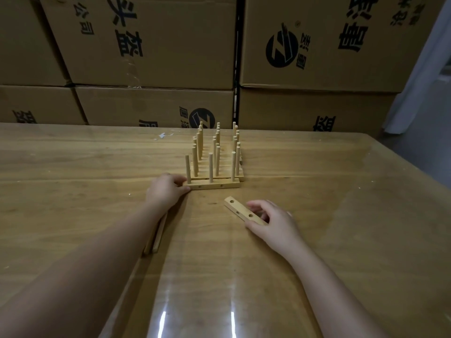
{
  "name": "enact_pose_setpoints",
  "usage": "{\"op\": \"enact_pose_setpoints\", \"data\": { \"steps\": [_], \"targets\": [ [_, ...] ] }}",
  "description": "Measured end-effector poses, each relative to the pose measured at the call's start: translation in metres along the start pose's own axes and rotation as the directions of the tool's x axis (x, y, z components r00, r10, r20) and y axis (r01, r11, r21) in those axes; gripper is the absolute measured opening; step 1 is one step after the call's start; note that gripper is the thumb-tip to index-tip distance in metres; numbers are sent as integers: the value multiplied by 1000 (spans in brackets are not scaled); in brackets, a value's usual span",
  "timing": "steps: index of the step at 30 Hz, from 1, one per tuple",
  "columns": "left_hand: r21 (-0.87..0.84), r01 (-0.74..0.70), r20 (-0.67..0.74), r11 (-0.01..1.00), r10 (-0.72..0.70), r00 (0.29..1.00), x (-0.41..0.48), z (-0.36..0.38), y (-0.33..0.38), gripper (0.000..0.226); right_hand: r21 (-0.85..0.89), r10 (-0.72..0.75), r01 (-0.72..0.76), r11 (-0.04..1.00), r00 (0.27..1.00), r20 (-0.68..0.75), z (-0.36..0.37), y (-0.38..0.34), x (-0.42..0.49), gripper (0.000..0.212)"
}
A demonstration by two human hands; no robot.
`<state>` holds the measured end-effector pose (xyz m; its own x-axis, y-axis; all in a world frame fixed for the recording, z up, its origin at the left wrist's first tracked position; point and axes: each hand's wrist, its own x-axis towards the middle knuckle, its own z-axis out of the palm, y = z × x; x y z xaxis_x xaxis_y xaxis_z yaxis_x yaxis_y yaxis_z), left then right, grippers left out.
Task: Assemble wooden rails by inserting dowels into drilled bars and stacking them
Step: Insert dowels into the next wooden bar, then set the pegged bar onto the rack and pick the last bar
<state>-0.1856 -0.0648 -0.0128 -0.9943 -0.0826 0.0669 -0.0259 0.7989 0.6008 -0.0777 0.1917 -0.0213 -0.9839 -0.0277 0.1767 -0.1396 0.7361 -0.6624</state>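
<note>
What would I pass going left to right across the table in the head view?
Left hand → doweled rails → empty drilled bar → right hand.

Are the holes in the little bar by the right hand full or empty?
Empty. The loose bar lies flat on the table; its three visible holes hold no dowels. The right hand covers its other end.

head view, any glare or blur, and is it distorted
Head view: dim overall; two bright glare streaks on the glossy table near the bottom edge; wide-angle bend tilts the boxes; the right hand looks slightly blurred at the fingers.
</note>
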Motion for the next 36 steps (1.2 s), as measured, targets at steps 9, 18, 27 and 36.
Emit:
{"op": "enact_pose_setpoints", "data": {
  "steps": [9,18,27,36],
  "targets": [
    [88,32,-45,996,-28,999,11,9,12,39,6,0,0,1000,1000,-11,2,2,0,38],
    [86,33,-28,996,-31,999,12,7,12,39,-2,-15,15,1000,1000,-14,1,0,0,33],
    [116,85,-9,990,-85,996,3,3,26,45,93,18,-17,996,1000,-12,-1,-1,-1,31],
    [-585,5,-45,811,-38,998,-81,7,61,15,644,142,-86,760,989,-36,1,-24,-6,18]
  ]
}}
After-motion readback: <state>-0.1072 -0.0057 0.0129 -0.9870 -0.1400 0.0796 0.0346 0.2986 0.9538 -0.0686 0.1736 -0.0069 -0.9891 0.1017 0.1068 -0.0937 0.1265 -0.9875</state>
